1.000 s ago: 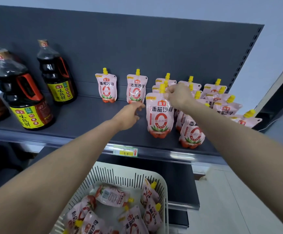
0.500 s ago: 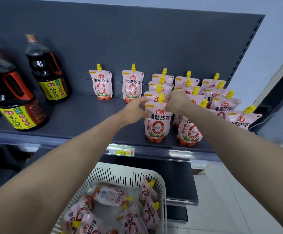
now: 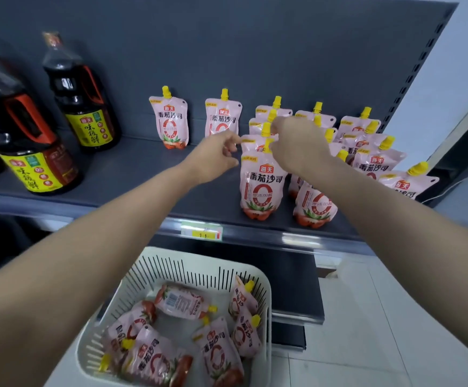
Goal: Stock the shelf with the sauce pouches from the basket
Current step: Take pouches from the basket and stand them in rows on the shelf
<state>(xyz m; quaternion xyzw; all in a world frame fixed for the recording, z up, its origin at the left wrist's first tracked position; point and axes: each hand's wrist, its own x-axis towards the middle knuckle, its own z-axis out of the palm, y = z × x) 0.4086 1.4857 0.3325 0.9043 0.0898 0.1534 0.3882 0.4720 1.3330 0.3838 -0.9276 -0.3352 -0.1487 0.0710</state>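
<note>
A pink sauce pouch with a yellow cap stands near the front of the grey shelf, with more upright pouches in rows behind and to its right. My left hand hovers just left of its top, fingers loosely apart, holding nothing. My right hand is curled over the caps at its top right; whether it grips one is hidden. Two single pouches stand at the back. Below, the white basket holds several lying pouches.
Large dark soy sauce bottles with yellow labels stand on the shelf's left. A bare stretch of shelf lies between them and the pouches. A price tag sits on the shelf's front rail. A lower shelf juts out behind the basket.
The front pouch has been set down on the shelf. My left hand came to its top, then drew slightly away to the left. My right hand has risen a little above it.
</note>
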